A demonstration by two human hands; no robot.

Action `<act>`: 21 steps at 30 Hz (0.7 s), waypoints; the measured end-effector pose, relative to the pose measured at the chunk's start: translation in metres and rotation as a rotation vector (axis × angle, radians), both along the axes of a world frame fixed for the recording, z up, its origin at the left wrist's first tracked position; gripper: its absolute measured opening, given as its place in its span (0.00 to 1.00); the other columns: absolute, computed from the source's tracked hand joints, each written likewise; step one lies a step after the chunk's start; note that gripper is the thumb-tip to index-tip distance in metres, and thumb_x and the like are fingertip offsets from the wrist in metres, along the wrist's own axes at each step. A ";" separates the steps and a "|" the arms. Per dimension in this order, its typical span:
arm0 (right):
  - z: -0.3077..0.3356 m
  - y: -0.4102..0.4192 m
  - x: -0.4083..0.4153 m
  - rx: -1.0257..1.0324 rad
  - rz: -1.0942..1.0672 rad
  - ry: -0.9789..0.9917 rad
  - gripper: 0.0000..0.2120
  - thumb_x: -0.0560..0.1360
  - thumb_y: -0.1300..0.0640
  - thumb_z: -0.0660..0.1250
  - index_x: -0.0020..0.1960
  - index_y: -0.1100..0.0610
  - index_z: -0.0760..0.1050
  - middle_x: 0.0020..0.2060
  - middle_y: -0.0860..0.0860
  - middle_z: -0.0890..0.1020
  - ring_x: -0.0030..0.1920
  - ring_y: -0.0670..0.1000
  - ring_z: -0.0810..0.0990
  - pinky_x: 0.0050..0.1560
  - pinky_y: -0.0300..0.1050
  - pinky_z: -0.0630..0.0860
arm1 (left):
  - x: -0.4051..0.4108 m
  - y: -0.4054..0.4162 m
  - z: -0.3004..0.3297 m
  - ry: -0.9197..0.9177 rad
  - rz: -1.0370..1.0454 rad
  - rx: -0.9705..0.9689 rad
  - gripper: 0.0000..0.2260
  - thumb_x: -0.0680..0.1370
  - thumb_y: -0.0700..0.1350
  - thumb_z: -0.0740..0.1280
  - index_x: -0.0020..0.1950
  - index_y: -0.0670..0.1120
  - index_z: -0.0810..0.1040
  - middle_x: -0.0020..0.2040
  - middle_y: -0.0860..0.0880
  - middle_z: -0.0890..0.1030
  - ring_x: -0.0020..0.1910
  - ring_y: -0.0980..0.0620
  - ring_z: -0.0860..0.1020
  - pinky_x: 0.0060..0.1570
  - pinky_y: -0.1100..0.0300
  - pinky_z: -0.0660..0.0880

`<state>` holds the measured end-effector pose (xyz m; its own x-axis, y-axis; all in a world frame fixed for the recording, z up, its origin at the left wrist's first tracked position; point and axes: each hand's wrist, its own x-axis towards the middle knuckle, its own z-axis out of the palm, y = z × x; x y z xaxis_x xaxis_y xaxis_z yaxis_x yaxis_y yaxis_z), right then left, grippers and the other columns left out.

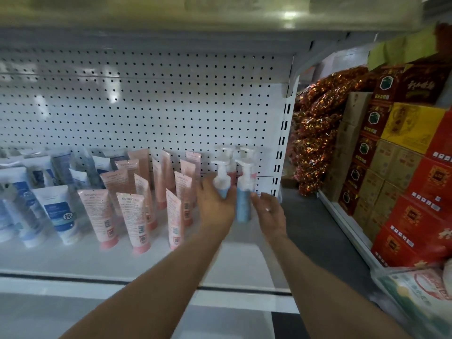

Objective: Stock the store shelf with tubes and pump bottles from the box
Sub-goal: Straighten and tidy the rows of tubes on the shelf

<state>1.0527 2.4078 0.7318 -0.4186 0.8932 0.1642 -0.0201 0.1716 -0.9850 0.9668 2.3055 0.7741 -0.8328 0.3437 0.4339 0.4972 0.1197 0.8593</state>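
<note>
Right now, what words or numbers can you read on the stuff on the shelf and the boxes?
"SYRINX": pink tubes, partly blurred.
"控", white in a circle: blue-and-white tube.
Small print and barcodes on the pink tubes: too small to read.
Pump bottles, one in the left hand, one by the right hand: label blurred, unreadable.
Red boxes and yellow box: characters too blurred to read.
Red-lettered bag at the lower right: unreadable.

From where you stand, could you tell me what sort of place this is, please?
Most likely a shop aisle being stocked: a white pegboard-backed shelf holds rows of pink tubes and pump bottles, and red cartons are stacked beside it.
</note>
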 end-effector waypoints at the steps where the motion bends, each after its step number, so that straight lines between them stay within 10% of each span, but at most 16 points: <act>1: 0.006 0.001 0.000 -0.053 -0.010 0.046 0.17 0.75 0.47 0.73 0.58 0.55 0.78 0.55 0.50 0.82 0.57 0.50 0.79 0.57 0.43 0.73 | -0.004 -0.002 0.014 0.028 -0.001 0.000 0.20 0.74 0.45 0.73 0.62 0.41 0.74 0.60 0.41 0.74 0.61 0.43 0.73 0.61 0.55 0.68; 8: 0.072 0.029 0.000 0.100 0.013 0.040 0.16 0.76 0.42 0.70 0.51 0.56 0.80 0.48 0.51 0.84 0.52 0.46 0.80 0.62 0.56 0.77 | -0.055 0.001 0.105 0.016 -0.084 -0.003 0.15 0.76 0.47 0.72 0.60 0.43 0.78 0.59 0.46 0.78 0.57 0.49 0.77 0.56 0.62 0.70; 16: 0.098 0.079 -0.038 0.141 0.020 -0.160 0.30 0.75 0.45 0.72 0.70 0.62 0.73 0.64 0.55 0.79 0.63 0.54 0.77 0.65 0.58 0.75 | -0.118 0.048 0.121 -0.110 -0.269 -0.422 0.12 0.76 0.55 0.71 0.46 0.46 0.79 0.44 0.47 0.78 0.55 0.42 0.80 0.59 0.54 0.74; 21: 0.098 0.092 -0.057 0.094 0.152 -0.195 0.23 0.76 0.52 0.73 0.68 0.58 0.74 0.56 0.49 0.80 0.55 0.49 0.79 0.54 0.45 0.78 | -0.143 0.071 0.110 -0.191 -0.368 -0.487 0.27 0.73 0.55 0.74 0.65 0.40 0.77 0.64 0.44 0.78 0.61 0.43 0.78 0.65 0.50 0.73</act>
